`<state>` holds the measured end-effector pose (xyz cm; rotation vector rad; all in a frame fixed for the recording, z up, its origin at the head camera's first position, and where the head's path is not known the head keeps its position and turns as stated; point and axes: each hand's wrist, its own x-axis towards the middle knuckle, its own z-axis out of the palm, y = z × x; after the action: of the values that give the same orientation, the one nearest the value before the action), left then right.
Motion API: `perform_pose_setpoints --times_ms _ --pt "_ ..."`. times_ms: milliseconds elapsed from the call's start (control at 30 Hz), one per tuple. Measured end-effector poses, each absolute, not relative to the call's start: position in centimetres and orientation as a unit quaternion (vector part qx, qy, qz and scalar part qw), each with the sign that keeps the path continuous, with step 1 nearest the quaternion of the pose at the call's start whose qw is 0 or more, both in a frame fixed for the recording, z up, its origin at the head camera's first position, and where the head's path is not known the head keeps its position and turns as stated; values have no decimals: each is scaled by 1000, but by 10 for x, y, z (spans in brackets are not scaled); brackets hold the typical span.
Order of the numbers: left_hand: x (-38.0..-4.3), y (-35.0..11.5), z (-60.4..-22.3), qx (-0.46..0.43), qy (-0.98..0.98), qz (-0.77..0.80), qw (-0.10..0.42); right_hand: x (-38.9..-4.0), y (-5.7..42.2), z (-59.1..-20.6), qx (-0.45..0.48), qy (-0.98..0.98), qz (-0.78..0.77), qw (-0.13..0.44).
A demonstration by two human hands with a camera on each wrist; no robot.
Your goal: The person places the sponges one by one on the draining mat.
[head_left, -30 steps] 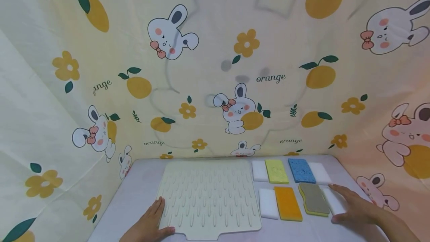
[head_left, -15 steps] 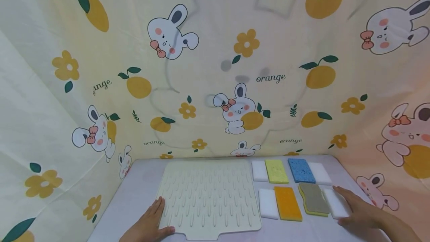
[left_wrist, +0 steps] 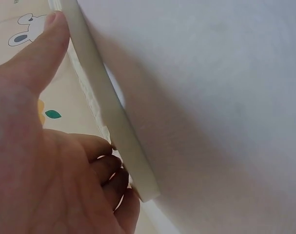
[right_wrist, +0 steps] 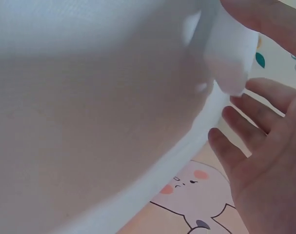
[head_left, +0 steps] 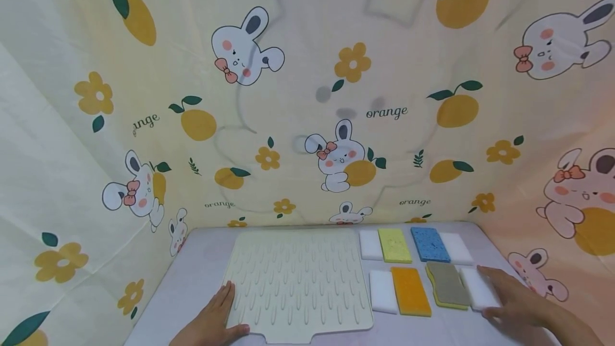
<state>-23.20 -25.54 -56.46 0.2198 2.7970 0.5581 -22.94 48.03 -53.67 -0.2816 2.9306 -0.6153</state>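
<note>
In the head view, my left hand [head_left: 211,319] rests at the near left corner of a cream ridged drying mat [head_left: 298,282], fingers along its left edge and thumb at its front edge. The left wrist view shows the thumb and fingertips right against the rim of the mat [left_wrist: 108,112]. My right hand [head_left: 519,300] lies beside a white sponge [head_left: 480,290], its index finger near the far right corner and its thumb near the close one. The right wrist view has the spread fingers [right_wrist: 269,92] reaching the end of this white sponge [right_wrist: 230,53].
A grey-topped yellow sponge [head_left: 448,284] lies left of that white sponge. Nearby are an orange sponge [head_left: 411,291], a yellow sponge [head_left: 395,245], a blue sponge [head_left: 430,244] and more white sponges [head_left: 383,291]. A printed curtain [head_left: 307,95] encloses the table [head_left: 187,266].
My right hand has shifted slightly right, so more of the white sponge shows. My left hand and the mat stay where they were.
</note>
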Motion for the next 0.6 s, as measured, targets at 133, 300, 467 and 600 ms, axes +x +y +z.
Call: perform_pose_setpoints --times_ms 133,300,467,600 --pt "-231 -255 -564 77 969 193 136 -228 481 -534 -121 974 -193 15" --pt "-231 -254 -564 77 970 188 134 -229 479 -533 -133 972 -191 -33" --pt "-231 -253 -565 76 970 185 134 -228 479 -531 -135 971 -191 -53" --pt "-231 -252 -565 75 971 181 135 -228 480 -527 -127 973 -189 -50"
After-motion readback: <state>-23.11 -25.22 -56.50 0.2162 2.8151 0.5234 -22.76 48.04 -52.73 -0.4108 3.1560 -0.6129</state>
